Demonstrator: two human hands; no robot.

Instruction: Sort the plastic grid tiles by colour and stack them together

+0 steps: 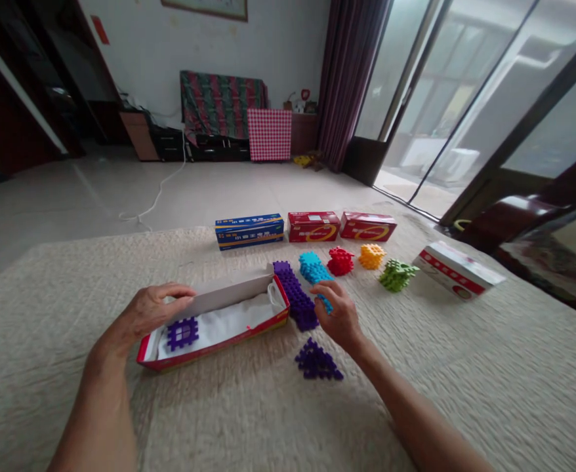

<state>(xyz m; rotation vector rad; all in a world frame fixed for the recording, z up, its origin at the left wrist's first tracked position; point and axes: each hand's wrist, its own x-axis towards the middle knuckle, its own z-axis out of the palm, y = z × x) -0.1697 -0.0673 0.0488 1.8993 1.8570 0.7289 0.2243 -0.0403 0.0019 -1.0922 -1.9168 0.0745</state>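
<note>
An open red-and-white box (229, 337) lies lengthwise before me, lined with white material. One purple lattice building piece (183, 334) is inside at its left end. My left hand (157, 308) grips the far wall of the box near that end, fingers behind and thumb in front. A row of purple pieces (295, 295) lies against the box's right end. Over its right side hovers my right hand (336, 313), thumb and fingers curved but apart, with nothing visible between them. Light-blue pieces (311, 265) are partly behind it. Nearer me is a small purple heap (317, 360).
Red pieces (340, 261), yellow pieces (372, 255) and green pieces (397, 275) stand in clusters to the right. Behind are a blue box (249, 232) and two red boxes (313, 227). A white-and-red box (458, 270) lies far right on the beige quilted cover (209, 419).
</note>
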